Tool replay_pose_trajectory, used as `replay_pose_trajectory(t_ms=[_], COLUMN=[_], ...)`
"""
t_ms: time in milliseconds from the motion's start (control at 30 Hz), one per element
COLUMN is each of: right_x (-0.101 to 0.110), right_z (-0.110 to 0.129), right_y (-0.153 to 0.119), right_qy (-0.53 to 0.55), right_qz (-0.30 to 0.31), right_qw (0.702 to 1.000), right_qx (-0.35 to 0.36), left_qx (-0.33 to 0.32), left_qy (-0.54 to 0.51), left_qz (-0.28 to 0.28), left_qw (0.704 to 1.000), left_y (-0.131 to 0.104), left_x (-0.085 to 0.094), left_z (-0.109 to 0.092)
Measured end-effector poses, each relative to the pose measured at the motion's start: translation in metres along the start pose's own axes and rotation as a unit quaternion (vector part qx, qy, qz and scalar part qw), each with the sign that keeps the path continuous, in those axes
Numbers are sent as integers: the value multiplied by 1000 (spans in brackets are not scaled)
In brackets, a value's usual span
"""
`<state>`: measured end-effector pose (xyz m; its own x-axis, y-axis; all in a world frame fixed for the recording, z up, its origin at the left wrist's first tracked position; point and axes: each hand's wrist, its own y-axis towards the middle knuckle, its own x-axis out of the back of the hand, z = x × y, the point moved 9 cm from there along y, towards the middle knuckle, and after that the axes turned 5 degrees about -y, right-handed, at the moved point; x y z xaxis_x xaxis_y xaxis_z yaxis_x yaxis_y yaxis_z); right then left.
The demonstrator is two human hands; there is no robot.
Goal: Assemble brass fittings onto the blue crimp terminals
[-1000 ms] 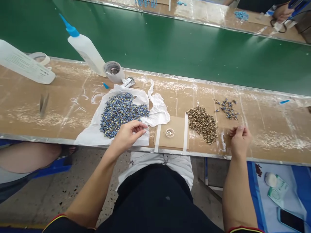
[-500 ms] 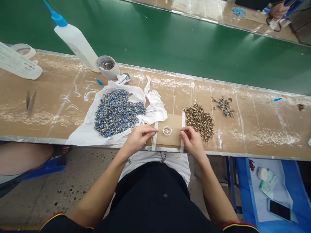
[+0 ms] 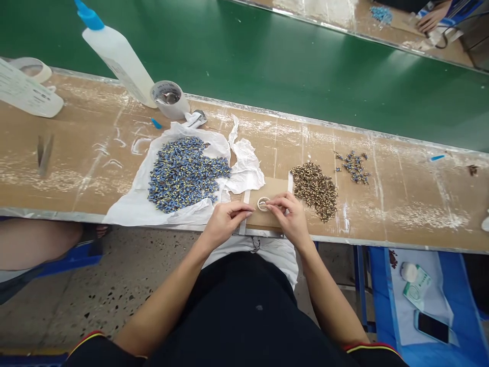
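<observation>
Round dish (image 3: 259, 202): we see it on the cardboard pad (image 3: 263, 220), toward the near edge of the surface (image 3: 401, 204), between our two hands.
Left grip: our left hand (image 3: 224, 223) has its thumb and forefinger tips close together just left of the dish; we cannot tell whether they meet or hold a tiny piece.
Right grip: our right hand (image 3: 292, 219) has its thumb and fingers nearly together at the dish's right rim; we cannot tell what, if anything, is between them.
Blue-and-yellow pieces (image 3: 187, 176): we have them heaped on white paper (image 3: 126, 211), left of the pad.
Brass-coloured pieces (image 3: 315, 191): we see these heaped just right of the pad.
Small cluster (image 3: 355, 167): dark, bluish pieces lie loosely grouped to the right of the brass-coloured heap.
White bottle (image 3: 118, 61): blue-nozzled, it stands at the far left, beside a tape roll (image 3: 178, 109).
</observation>
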<state>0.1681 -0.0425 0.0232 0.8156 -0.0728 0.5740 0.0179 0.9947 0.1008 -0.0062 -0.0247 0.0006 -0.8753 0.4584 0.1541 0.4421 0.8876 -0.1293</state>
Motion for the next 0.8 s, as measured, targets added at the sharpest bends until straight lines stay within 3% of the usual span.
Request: replay_pose_trajectory(t_ms=[267,467,600,700,800], right_x=[-2,-2,-2,4,9], right_z=[24,35,27,11,-4], right_y=[4,3,5,4,-1], right_qy=[-152,-244,-166,-45,65], right_qz=[-52,-6,6,-21,-40], right_qw=[981,960,980,998,996], right_qx=[105,138,108,41,-36], left_qx=[36,44,24,-6,-23], left_qy=[-74,-82,-41,8,35], left_qz=[23,29,34,27,24], left_qw=[996,995,998,1000,999], left_y=[0,2,4,5,6], left_x=[-12,-17,-17,-16,-16], left_z=[13,18,14,8,6])
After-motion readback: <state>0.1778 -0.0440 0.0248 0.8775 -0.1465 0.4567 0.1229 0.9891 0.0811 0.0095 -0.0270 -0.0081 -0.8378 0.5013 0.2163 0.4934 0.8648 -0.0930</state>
